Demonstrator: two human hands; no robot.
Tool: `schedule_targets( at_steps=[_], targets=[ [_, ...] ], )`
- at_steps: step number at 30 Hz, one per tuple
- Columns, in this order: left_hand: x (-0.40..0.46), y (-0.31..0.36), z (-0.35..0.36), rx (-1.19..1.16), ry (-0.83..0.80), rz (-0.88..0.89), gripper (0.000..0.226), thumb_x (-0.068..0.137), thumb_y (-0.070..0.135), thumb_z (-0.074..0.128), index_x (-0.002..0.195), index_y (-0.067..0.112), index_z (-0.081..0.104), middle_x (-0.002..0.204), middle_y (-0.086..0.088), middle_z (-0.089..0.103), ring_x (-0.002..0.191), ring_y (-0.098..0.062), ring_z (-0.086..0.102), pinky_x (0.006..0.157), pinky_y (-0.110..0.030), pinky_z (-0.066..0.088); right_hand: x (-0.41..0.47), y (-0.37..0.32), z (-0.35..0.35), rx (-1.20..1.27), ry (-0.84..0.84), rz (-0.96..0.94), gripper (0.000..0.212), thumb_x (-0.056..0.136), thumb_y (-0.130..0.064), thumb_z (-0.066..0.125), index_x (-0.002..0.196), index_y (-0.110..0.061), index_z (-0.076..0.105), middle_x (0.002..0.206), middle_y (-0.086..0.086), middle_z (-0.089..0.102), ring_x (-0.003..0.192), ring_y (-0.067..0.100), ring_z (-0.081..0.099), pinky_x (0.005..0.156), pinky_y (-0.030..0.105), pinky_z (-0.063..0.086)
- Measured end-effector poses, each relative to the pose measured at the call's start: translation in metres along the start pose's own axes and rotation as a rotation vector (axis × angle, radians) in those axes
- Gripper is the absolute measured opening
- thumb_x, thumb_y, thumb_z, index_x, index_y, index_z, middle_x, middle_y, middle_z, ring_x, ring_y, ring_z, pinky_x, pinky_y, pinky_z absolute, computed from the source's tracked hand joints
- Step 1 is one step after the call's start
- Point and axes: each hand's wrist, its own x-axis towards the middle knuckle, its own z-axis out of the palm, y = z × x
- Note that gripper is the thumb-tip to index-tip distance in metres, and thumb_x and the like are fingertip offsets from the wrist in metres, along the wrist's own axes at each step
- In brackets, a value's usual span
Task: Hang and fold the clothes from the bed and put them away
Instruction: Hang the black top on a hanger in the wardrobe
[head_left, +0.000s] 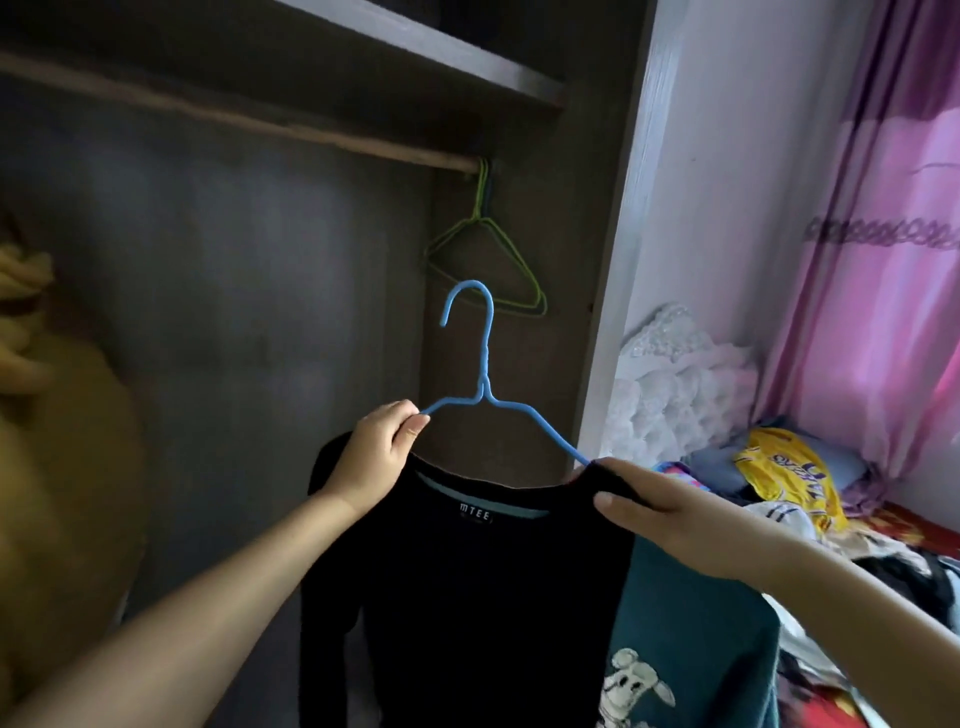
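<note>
Hanger (485, 364): light blue wire. Shirt (483, 597) on it: black, pale blue neckband, small white lettering on neck label. Spare hangers (485, 260) on rail: lime green. Wardrobe (234, 234) interior: dark grey-brown. Garment (691, 649) beside shirt: teal, white cartoon print. Curtain (883, 234): pink-purple, darker patterned band across. Wall (727, 182): pale lilac-white. Yellow jersey (784, 473) on bed: purple lettering. Bundle (62, 441) at left: mustard yellow.

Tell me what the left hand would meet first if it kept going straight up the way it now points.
Likely the green hangers on the wardrobe rail. The left hand, pinching the blue hanger, points up and slightly right toward them; depth is unclear, so it might pass in front.
</note>
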Motion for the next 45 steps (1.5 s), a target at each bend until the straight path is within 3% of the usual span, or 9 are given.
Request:
schedule_targets(
  at_steps=[3,5,9,14,18,22,29,41,45],
  targets=[
    [-0.001,-0.011,-0.020,0.065,-0.002,-0.133,0.033,0.097,0.024,0.046,0.078,0.000,0.054,0.073,-0.001,0.051,0.072,-0.008,0.045,0.069,-0.028,0.033,0.039,-0.026,0.016,0.040,0.030,-0.069,0.025,0.101,-0.024,0.044,0.089,-0.031,0.065,0.094,0.019,0.059,0.084,0.030,0.051,0.083,0.042,0.043],
    [0.003,-0.016,-0.034,0.088,0.062,-0.335,0.023,0.099,0.017,0.047,0.105,-0.002,0.060,0.107,-0.012,0.062,0.103,-0.021,0.055,0.091,-0.032,0.038,0.074,-0.051,0.028,0.081,0.061,-0.083,0.030,0.101,-0.023,0.045,0.081,-0.027,0.066,0.092,0.026,0.059,0.078,0.030,0.049,0.077,0.040,0.041],
    [-0.003,0.005,-0.054,-0.120,0.016,-0.561,0.056,0.102,0.031,0.038,0.151,0.012,0.018,0.160,-0.004,0.013,0.147,-0.013,0.010,0.120,-0.030,0.009,0.149,-0.106,0.049,0.191,0.093,-0.098,0.031,0.100,-0.016,0.047,0.078,-0.020,0.069,0.085,0.006,0.067,0.078,0.013,0.054,0.077,0.025,0.041],
    [-0.032,0.035,-0.104,-0.457,-0.078,-0.423,0.077,0.082,0.065,0.047,0.146,0.047,0.009,0.152,0.029,0.018,0.138,0.012,0.017,0.115,-0.018,0.019,0.240,-0.188,0.084,0.261,0.128,-0.157,0.022,0.096,-0.013,0.050,0.090,-0.008,0.071,0.102,0.015,0.071,0.083,0.016,0.061,0.080,0.027,0.048],
    [-0.022,0.027,-0.166,-0.358,-0.011,-0.486,0.106,0.077,0.057,0.063,0.148,0.041,-0.013,0.156,0.024,0.003,0.143,0.003,0.011,0.120,-0.033,0.017,0.298,-0.260,0.118,0.273,0.118,-0.241,0.027,0.095,-0.014,0.050,0.107,0.003,0.068,0.110,0.023,0.066,0.080,0.017,0.051,0.046,0.014,0.038],
    [-0.007,0.007,-0.221,-0.104,0.107,-0.373,0.112,0.076,0.053,0.065,0.147,0.038,-0.021,0.154,0.026,-0.019,0.140,0.010,-0.013,0.120,-0.027,0.001,0.345,-0.329,0.141,0.377,0.148,-0.288,0.031,0.096,-0.018,0.050,0.115,0.002,0.063,0.123,0.021,0.061,0.084,0.016,0.048,0.038,0.006,0.034],
    [0.027,-0.031,-0.291,0.090,0.315,-0.346,0.094,0.085,-0.014,0.040,0.147,0.040,-0.005,0.160,0.012,0.003,0.145,-0.002,0.007,0.119,-0.032,0.019,0.405,-0.410,0.182,0.426,0.122,-0.290,0.036,0.098,-0.016,0.042,0.125,0.003,0.056,0.129,0.020,0.057,0.086,0.019,0.047,0.049,0.018,0.035],
    [-0.015,-0.061,-0.302,0.113,0.387,-0.450,0.085,0.089,-0.013,0.038,0.150,0.036,0.005,0.158,0.015,0.010,0.142,0.005,0.011,0.108,-0.003,0.011,0.423,-0.403,0.238,0.453,0.075,-0.274,0.032,0.099,-0.021,0.042,0.116,0.002,0.057,0.089,0.010,0.056,0.076,0.020,0.052,0.067,0.028,0.043],
    [-0.009,-0.048,-0.299,0.311,0.461,-0.287,0.086,0.081,-0.014,0.044,0.146,0.029,0.007,0.157,0.007,0.002,0.147,-0.008,0.001,0.119,-0.021,0.007,0.415,-0.379,0.224,0.480,0.127,-0.339,0.028,0.100,-0.034,0.040,0.099,-0.011,0.055,0.089,0.008,0.060,0.082,0.022,0.059,0.077,0.032,0.043]
  ],
)
